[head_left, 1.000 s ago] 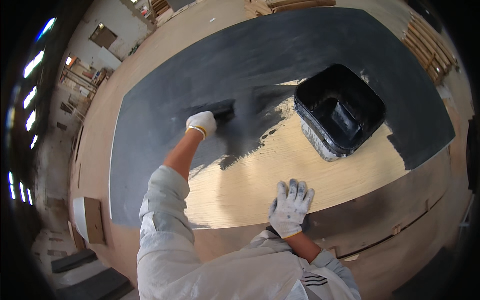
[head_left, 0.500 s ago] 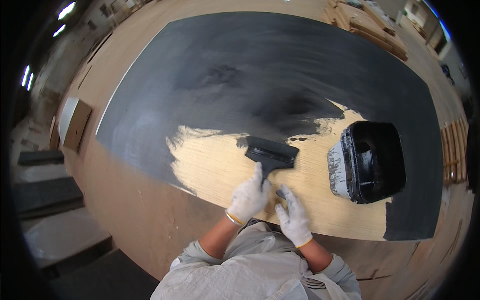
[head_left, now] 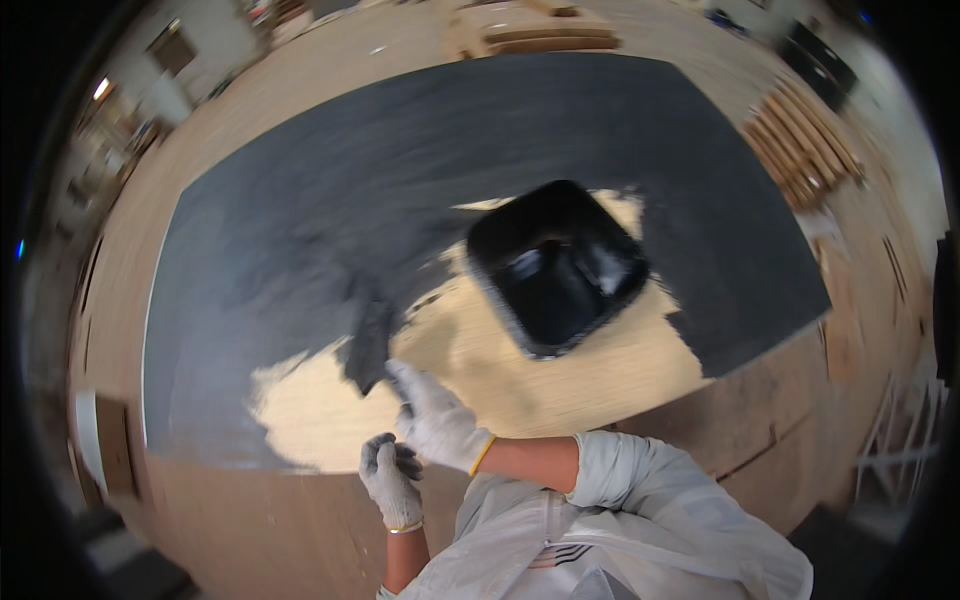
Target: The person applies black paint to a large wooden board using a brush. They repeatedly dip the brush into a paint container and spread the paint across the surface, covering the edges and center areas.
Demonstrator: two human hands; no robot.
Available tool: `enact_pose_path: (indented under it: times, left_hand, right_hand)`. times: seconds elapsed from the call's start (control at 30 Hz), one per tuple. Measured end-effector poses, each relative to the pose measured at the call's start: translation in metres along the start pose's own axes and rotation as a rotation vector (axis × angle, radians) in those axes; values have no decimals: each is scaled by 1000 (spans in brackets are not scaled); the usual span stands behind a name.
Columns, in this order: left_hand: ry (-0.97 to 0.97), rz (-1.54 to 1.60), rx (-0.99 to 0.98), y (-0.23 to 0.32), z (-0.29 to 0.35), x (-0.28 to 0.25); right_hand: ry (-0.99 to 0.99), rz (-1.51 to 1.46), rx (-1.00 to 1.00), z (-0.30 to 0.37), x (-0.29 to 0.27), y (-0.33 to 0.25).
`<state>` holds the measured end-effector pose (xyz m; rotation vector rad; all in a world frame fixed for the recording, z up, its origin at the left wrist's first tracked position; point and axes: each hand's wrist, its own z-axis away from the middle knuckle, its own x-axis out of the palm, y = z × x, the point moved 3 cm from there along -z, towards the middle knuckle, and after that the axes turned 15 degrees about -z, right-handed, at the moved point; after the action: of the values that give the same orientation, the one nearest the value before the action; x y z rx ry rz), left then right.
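Observation:
A wide scraper (head_left: 369, 345), coated dark, stands with its blade on the board, along the edge between black coating and bare pale wood. My right hand (head_left: 440, 420), in a white glove, is closed round its handle, index finger stretched toward the blade. Just below and left of it, off the board's near edge, my left hand (head_left: 388, 485) is held up with loosely curled fingers, dark smears on the glove tips. It looks empty. A square black-coated bucket (head_left: 556, 268) rests on the bare wood right of my hands. Black covers most of the large board (head_left: 480, 130).
Stacked wooden boards (head_left: 550, 40) lie beyond the far edge. A bundle of wooden strips (head_left: 800, 145) is at the far right. At the left stands a pale-faced block (head_left: 105, 445). White thin rods (head_left: 900, 440) are at the right.
The scraper has passed from my left hand to my right and now sits at the coating's edge. My left hand has drawn back. The view has turned, so board and bucket appear shifted left.

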<state>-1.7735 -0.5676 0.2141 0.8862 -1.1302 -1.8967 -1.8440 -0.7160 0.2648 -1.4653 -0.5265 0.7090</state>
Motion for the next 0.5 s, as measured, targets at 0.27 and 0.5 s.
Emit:
enact_pose_path:
  times: [0.27, 0.5]
  left_hand:
    - [-573, 205, 8, 57, 24, 144]
    - [-698, 238, -62, 90, 11, 206]
  right_hand:
    - [225, 304, -675, 61, -206, -131]
    - [275, 708, -404, 53, -340, -128]
